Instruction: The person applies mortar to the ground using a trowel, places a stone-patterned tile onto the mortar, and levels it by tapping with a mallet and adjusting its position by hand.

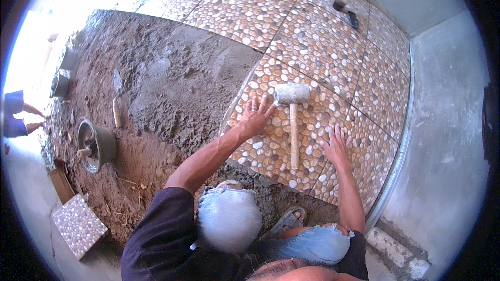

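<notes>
My left hand [255, 116] lies flat with fingers spread on the far left part of a pebble-patterned floor tile [271, 151]. My right hand [337, 145] presses flat on the same tile's right side, fingers apart. Between the two hands a rubber mallet [293, 114] with a pale head and wooden handle rests on the tile, handle pointing toward me. Neither hand holds anything. The tile sits at the edge of a grey mortar bed [172, 88].
More pebble tiles [312, 36] cover the floor beyond. A metal bucket [96, 145] with a trowel stands on the mortar at left, a loose tile [78, 225] lies lower left. A grey wall [448, 125] runs along the right. Another person's legs [21, 117] show at far left.
</notes>
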`<state>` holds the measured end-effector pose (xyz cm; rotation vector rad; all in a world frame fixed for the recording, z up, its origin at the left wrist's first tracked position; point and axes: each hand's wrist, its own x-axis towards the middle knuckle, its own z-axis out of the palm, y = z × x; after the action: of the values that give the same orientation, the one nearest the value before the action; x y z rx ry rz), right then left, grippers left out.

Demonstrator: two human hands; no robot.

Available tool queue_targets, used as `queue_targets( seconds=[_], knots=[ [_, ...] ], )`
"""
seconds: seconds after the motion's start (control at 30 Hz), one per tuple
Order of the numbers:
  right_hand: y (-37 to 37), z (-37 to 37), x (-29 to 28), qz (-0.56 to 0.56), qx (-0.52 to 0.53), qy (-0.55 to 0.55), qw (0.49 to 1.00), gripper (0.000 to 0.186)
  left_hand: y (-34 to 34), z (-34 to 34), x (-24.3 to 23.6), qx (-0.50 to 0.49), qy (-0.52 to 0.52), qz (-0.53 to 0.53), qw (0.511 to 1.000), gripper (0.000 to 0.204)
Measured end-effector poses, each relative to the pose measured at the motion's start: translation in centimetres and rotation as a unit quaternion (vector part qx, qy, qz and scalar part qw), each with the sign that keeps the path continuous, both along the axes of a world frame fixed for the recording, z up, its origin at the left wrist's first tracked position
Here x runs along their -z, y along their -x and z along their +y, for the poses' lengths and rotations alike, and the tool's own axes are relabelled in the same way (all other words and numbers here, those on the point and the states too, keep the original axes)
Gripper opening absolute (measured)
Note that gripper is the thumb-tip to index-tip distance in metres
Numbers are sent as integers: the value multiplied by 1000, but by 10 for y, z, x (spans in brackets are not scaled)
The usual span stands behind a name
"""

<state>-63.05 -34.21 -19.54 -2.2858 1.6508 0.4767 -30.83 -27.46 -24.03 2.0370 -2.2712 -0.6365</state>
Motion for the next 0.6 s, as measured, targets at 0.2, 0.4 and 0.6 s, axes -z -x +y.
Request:
queue_targets(
  seconds=[0.2,0.4,0.6],
  knots=[
    [-5,3,0,44,-38,17,998,75,-1,3,8,0,-16,-2,1000,101],
    [-16,6,-3,51,-21,2,998,76,-4,3,8,6,-33,-19,999,92],
    [-18,2,-11,46,20,0,999,76,3,-5,7,1,-25,-16,1000,79]
  ],
)
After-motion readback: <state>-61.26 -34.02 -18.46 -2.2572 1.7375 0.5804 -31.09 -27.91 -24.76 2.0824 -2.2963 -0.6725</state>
